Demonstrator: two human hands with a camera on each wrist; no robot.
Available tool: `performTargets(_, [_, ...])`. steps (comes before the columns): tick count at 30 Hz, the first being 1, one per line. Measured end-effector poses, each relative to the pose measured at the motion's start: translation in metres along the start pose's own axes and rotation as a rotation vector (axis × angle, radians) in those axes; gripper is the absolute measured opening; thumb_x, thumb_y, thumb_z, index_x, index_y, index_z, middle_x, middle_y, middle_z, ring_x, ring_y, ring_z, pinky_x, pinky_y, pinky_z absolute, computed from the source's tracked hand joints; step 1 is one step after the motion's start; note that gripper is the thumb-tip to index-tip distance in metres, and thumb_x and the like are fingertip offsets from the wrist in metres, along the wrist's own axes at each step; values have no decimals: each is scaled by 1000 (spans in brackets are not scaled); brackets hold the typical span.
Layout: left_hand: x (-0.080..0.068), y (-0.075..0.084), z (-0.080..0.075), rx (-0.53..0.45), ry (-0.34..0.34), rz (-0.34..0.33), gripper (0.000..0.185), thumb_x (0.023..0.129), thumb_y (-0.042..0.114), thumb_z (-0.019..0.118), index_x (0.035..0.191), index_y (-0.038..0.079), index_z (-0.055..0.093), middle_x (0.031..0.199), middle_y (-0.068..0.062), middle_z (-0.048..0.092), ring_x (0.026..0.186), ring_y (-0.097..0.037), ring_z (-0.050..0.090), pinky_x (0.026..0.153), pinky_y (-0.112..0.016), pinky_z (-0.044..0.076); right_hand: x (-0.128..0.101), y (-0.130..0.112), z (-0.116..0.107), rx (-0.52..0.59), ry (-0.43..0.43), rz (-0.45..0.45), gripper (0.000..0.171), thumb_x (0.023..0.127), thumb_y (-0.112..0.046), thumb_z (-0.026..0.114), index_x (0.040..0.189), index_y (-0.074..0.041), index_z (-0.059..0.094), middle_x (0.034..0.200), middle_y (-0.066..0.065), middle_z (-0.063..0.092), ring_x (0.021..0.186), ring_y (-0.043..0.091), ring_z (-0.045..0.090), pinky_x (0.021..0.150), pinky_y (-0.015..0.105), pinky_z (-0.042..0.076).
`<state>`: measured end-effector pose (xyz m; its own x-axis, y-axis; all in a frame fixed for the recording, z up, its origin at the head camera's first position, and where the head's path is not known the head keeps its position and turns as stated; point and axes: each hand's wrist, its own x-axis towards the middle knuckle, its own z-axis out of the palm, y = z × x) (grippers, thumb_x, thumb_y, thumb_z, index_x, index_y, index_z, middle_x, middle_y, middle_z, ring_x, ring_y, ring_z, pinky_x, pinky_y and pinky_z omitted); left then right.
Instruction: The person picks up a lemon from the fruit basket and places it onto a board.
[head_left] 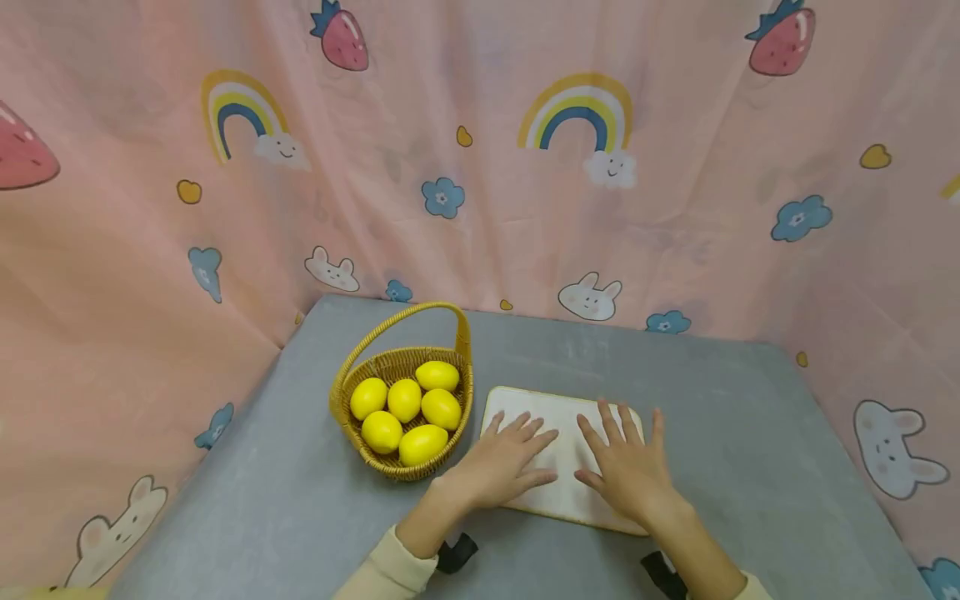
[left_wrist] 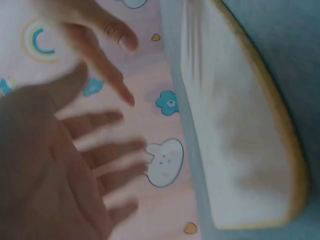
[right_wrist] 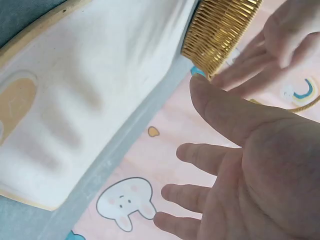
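A white board (head_left: 566, 454) with rounded corners and a tan edge lies flat on the grey table. Above its left part hovers my left hand (head_left: 498, 467), fingers spread and palm down. My right hand (head_left: 630, 471) is over the board's right part, its fingers also spread. Both wrist views show a gap between the palms and the board, with finger shadows on the white surface (left_wrist: 240, 150). Neither hand holds anything. In the right wrist view a tan oval patch (right_wrist: 17, 105) shows near one end of the board.
Left of the board stands a woven basket (head_left: 337, 408) with a tall arched handle, holding several yellow lemons (head_left: 405, 400). Grey cloth covers the table (head_left: 712, 417). A pink printed curtain (head_left: 487, 233) rises behind it and along both sides.
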<state>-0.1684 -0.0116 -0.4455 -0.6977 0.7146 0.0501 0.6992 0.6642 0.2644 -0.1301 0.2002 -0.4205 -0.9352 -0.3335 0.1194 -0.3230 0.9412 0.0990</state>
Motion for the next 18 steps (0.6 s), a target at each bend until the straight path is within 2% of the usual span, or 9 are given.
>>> performTargets(2, [-11, -9, -1, -243, -13, 98, 50, 98, 48, 39, 136, 18, 51, 136, 2, 51, 128, -14, 43, 107, -39, 32, 0, 0, 0, 19, -2, 4, 71, 80, -49, 68, 137, -11, 49, 146, 23, 33, 131, 46, 29, 99, 73, 4])
performTargets(4, [-25, -19, -3, -474, -29, 151, 42, 99, 43, 41, 121, 14, 63, 117, 4, 63, 107, -7, 57, 93, -28, 45, 0, 0, 0, 37, -1, 5, 71, 80, -48, 68, 138, -11, 48, 145, 23, 33, 131, 47, 29, 99, 73, 3])
performTargets(6, [-41, -30, -7, -666, -18, 145, 37, 99, 37, 44, 103, 11, 70, 97, 2, 69, 85, -7, 62, 76, -24, 51, 0, -1, 0, 50, 3, 4, 70, 81, -47, 68, 137, -10, 48, 145, 24, 34, 131, 47, 29, 99, 73, 2])
performTargets(8, [-59, -41, -13, -765, 36, 94, 35, 99, 34, 48, 86, 9, 70, 79, -2, 68, 69, -10, 62, 65, -26, 52, 1, -1, 0, 58, 7, 2, 70, 81, -47, 68, 137, -10, 49, 145, 24, 35, 130, 46, 30, 99, 73, 3])
performTargets(10, [-78, -53, -20, -811, 103, 5, 37, 98, 32, 50, 76, 8, 68, 69, -4, 66, 61, -17, 61, 59, -30, 52, 1, 0, 2, 62, 11, 0, 69, 81, -47, 67, 137, -10, 49, 144, 24, 35, 130, 46, 31, 99, 73, 3])
performTargets(12, [-97, -65, -27, -811, 170, -101, 40, 97, 33, 52, 69, 8, 66, 62, -3, 63, 57, -22, 61, 55, -32, 51, 1, 1, 4, 58, 13, 1, 69, 81, -48, 67, 137, -10, 49, 144, 23, 36, 130, 46, 32, 99, 73, 4])
performTargets(15, [-123, -84, -37, -775, 233, -258, 43, 94, 36, 56, 63, 7, 65, 57, -2, 61, 52, -28, 58, 51, -31, 49, 0, 2, 7, 51, 21, 4, 69, 80, -48, 68, 136, -11, 50, 143, 23, 38, 129, 45, 34, 99, 73, 5])
performTargets(18, [-144, -100, -43, -691, 273, -415, 46, 91, 39, 60, 59, 7, 64, 54, -2, 60, 47, -23, 54, 46, -28, 44, -1, 2, 9, 58, 18, 7, 69, 80, -48, 68, 135, -10, 51, 142, 23, 39, 128, 45, 35, 99, 73, 6])
